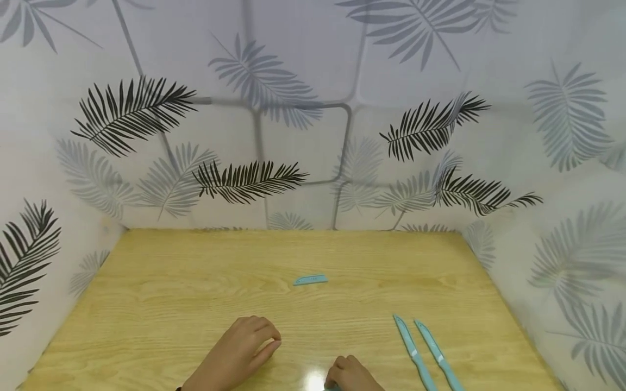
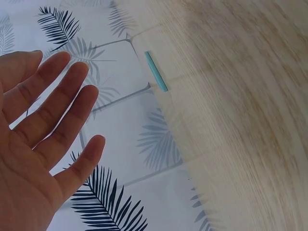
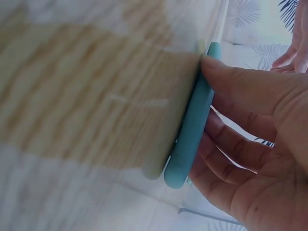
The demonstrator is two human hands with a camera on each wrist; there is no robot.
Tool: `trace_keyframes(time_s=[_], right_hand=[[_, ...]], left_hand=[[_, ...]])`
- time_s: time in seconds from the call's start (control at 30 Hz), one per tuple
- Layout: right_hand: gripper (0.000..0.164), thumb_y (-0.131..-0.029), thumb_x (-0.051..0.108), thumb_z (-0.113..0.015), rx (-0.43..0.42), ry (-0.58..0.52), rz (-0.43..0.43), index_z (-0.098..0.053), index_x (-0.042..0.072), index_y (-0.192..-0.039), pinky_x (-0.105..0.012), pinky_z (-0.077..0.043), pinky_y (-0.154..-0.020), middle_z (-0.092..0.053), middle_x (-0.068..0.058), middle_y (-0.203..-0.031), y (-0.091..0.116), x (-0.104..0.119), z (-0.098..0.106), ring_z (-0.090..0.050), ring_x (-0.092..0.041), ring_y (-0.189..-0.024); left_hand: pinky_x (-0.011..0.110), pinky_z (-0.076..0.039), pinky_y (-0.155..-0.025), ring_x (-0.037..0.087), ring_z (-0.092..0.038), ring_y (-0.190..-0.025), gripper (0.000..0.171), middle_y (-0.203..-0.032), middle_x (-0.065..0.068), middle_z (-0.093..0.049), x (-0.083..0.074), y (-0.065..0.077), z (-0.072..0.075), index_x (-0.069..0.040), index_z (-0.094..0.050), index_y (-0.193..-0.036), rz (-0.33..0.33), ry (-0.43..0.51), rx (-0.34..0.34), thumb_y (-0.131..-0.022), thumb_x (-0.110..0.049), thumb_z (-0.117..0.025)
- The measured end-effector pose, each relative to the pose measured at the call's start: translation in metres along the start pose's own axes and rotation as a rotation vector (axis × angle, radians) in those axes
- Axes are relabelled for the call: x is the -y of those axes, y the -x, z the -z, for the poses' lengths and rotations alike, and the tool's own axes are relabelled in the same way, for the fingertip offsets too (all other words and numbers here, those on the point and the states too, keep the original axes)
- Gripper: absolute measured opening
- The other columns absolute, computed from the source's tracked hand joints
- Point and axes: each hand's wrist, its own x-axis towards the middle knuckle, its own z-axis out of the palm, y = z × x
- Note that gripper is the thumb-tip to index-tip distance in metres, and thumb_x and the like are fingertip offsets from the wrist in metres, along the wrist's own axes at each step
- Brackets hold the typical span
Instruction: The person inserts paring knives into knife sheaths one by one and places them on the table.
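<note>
My right hand (image 1: 352, 374) is at the front edge of the head view, with only a bit of teal showing under it. In the right wrist view its thumb and fingers pinch the teal handle of a knife (image 3: 190, 130) low over the wood, with a thin pale blade running on beyond the thumb. My left hand (image 1: 235, 353) holds nothing; its fingers are loosely bent and spread apart in the left wrist view. Farther back on the table lies a short teal blade cover (image 1: 310, 279), apart from both hands.
Two teal knives with covered blades, the left one (image 1: 423, 369) and the right one (image 1: 449, 372), lie side by side to the right of my right hand. The wooden table (image 1: 195, 266) meets a leaf-patterned cloth (image 1: 303, 146) at its back and sides.
</note>
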Motion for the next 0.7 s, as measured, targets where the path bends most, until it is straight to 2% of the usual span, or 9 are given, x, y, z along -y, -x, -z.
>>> trace_keyframes(time_s=[0.13,0.37,0.5,0.7], right_hand=[[0.029,-0.08,0.037,-0.069,0.031,-0.017,-0.052,-0.07,0.008,-0.079,-0.015,-0.041,-0.062,-0.053,0.008,-0.077,-0.0001,0.0024,0.0002,-0.039,0.001,-0.072],[0.023,-0.08,0.032,-0.068,0.057,0.015,-0.086,-0.07,0.01,-0.078,-0.017,-0.044,-0.063,-0.055,0.009,-0.074,-0.0005,0.003,0.0001,-0.045,0.0,-0.07],[0.02,-0.08,0.03,-0.068,0.058,-0.005,-0.121,-0.07,0.01,-0.077,-0.017,-0.044,-0.061,-0.055,0.01,-0.07,-0.001,0.0066,-0.0006,-0.047,0.001,-0.067],[0.02,-0.08,0.028,-0.068,0.05,0.002,-0.123,-0.07,0.008,-0.076,-0.016,-0.044,-0.06,-0.054,0.01,-0.068,-0.0017,0.0094,-0.0003,-0.046,0.002,-0.066]], left_hand=[[0.035,-0.049,-0.078,0.007,-0.056,-0.089,0.004,-0.092,-0.013,-0.06,-0.0012,-0.0009,0.0019,-0.019,-0.067,-0.088,-0.007,0.0,0.005,-0.086,-0.022,-0.066],[0.036,-0.05,-0.079,0.009,-0.057,-0.089,0.003,-0.093,-0.012,-0.061,-0.0013,-0.0003,0.002,-0.018,-0.068,-0.087,-0.005,-0.003,0.0,-0.086,-0.021,-0.066],[0.039,-0.05,-0.08,0.01,-0.057,-0.09,0.004,-0.093,-0.012,-0.061,-0.0009,0.001,0.0016,-0.018,-0.067,-0.087,-0.001,-0.008,0.013,-0.086,-0.022,-0.065],[0.038,-0.05,-0.078,0.009,-0.057,-0.089,0.004,-0.092,-0.013,-0.061,0.0003,0.0025,0.0003,-0.02,-0.066,-0.087,0.006,-0.001,0.015,-0.087,-0.024,-0.064]])
